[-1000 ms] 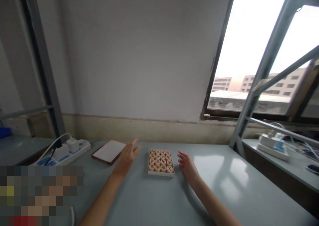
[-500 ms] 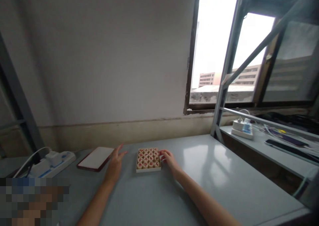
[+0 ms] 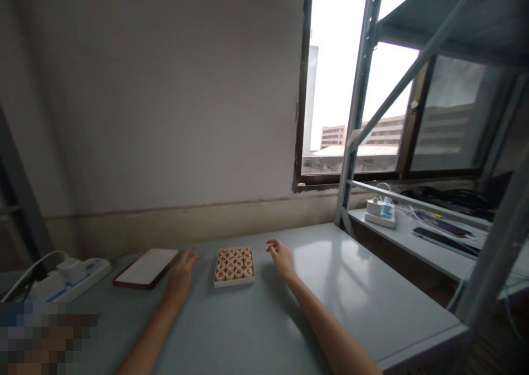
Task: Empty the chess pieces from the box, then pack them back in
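A shallow pale box [image 3: 235, 282] lies on the grey table, filled with rows of round Chinese chess pieces [image 3: 235, 263] marked in red. To its left, my left hand [image 3: 182, 273] is held with fingers stretched out and holds nothing. It overlaps the right edge of a flat white panel with a dark red rim [image 3: 146, 267]; whether they touch I cannot tell. My right hand [image 3: 282, 256] is to the right of the box, apart from it, with loosely bent fingers and nothing in them.
A white power strip [image 3: 82, 280] with plugged-in chargers lies at the left. Metal frame posts [image 3: 351, 143] rise at the table's far right corner. Beyond them, a second surface bears another power strip [image 3: 380, 212], phones [image 3: 444, 240] and cables. A wall and window stand behind.
My right hand has come away from the box's right edge, leaving a gap. The fingers of my left hand are less spread. The camera view has turned slightly right.
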A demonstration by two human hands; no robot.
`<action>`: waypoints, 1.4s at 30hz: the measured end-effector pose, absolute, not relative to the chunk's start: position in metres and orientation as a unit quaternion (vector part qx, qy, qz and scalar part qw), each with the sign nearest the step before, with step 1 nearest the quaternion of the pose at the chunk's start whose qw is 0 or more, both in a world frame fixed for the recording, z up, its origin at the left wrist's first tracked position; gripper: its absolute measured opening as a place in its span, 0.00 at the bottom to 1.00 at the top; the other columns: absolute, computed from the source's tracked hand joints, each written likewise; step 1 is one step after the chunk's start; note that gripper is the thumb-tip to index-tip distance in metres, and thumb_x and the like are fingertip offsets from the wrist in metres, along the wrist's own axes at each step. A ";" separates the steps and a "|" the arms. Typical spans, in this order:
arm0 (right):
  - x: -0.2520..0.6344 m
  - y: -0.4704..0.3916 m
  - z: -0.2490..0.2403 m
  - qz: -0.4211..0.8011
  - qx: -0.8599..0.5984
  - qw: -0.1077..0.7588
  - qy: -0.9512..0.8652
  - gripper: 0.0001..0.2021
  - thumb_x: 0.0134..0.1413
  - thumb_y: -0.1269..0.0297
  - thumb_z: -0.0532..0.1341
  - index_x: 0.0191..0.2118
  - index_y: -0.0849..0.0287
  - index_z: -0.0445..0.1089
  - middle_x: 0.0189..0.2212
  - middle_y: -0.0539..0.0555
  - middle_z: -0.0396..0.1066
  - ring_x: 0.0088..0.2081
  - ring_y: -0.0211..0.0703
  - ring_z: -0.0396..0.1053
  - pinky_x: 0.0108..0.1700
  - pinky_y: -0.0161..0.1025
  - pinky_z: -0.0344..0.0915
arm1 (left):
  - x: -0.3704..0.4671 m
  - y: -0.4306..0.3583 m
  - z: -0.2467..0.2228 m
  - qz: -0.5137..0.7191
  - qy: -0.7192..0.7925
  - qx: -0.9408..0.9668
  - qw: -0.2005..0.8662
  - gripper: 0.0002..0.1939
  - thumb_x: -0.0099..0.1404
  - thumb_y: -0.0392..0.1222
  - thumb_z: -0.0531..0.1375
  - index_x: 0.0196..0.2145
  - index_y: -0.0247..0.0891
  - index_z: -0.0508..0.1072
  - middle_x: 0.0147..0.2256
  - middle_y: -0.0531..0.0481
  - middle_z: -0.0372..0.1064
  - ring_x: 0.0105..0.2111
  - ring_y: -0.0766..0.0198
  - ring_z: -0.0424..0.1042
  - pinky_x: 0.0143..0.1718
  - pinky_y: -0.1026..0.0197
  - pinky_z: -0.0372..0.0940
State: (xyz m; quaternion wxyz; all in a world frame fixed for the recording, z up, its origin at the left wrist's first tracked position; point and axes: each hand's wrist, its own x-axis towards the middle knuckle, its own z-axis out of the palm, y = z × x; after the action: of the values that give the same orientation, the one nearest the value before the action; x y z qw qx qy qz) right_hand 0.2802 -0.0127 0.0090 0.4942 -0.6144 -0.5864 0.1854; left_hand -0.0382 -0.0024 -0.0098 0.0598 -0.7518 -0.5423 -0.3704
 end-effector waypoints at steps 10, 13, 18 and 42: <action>0.277 -0.025 0.016 0.067 -0.634 0.419 -0.647 0.12 0.48 0.69 0.49 0.33 0.54 0.70 0.29 0.49 0.72 0.34 0.40 0.67 0.38 0.37 0.52 | -0.031 -0.005 -0.007 -0.362 -0.505 -0.783 0.027 0.29 0.55 0.25 0.41 0.52 0.41 0.59 0.52 0.47 0.55 0.51 0.63 0.59 0.52 0.57 0.57; 0.279 -0.025 0.019 0.013 -0.640 0.413 -0.647 0.12 0.49 0.69 0.50 0.32 0.53 0.70 0.31 0.49 0.72 0.37 0.41 0.66 0.41 0.39 0.49 | -0.020 -0.011 -0.004 -0.349 -0.472 -0.809 0.022 0.34 0.54 0.24 0.41 0.57 0.46 0.50 0.56 0.51 0.49 0.54 0.65 0.55 0.53 0.58 0.56; 0.277 -0.027 0.023 0.019 -0.644 0.403 -0.650 0.12 0.50 0.68 0.49 0.33 0.52 0.70 0.31 0.48 0.72 0.38 0.40 0.66 0.40 0.39 0.49 | -0.005 -0.023 0.003 -0.309 -0.455 -0.835 0.012 0.34 0.56 0.25 0.41 0.57 0.51 0.47 0.57 0.54 0.47 0.55 0.65 0.52 0.54 0.58 0.54; 0.256 -0.004 -0.009 0.090 -0.576 0.430 -0.689 0.18 0.53 0.58 0.46 0.45 0.61 0.62 0.44 0.59 0.63 0.47 0.45 0.57 0.49 0.43 0.51 | 0.004 0.003 -0.005 -0.487 -0.522 -0.636 -0.293 0.19 0.64 0.40 0.45 0.51 0.30 0.59 0.50 0.39 0.60 0.51 0.61 0.59 0.52 0.58 0.53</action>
State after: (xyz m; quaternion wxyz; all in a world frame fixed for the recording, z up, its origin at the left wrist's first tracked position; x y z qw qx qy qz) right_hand 0.2560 -0.0044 -0.0094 0.4302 -0.5760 -0.6892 0.0899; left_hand 0.0042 0.0034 -0.0051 -0.2932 -0.6357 -0.5221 -0.4872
